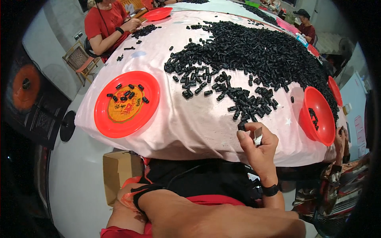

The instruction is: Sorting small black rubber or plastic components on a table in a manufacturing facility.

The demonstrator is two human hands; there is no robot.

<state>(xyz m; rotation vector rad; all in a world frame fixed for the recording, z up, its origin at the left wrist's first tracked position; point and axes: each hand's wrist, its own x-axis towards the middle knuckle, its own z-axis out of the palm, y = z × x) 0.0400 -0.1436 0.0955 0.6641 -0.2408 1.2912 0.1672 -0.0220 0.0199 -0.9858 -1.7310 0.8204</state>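
Observation:
My right hand [262, 148], a dark band on its wrist, is closed at the table's near edge. A small black plastic part [241, 126] is pinched between its thumb and index finger. A short flat blade [258, 135] with a white wrapped lower end also sticks up from this hand. Just beyond it, loose black parts [252, 101] trail off a large heap [254, 47]. My left arm [222, 218] crosses the bottom of the view, close and blurred; the fingers of the left hand cannot be made out.
A red plate [103, 119] holding several black parts lies at left on the pink tablecloth [190, 131]. At right stands a red bowl [327, 127] with a few parts. An open cardboard box [121, 168] sits below the table. Co-workers [105, 33] sit around it.

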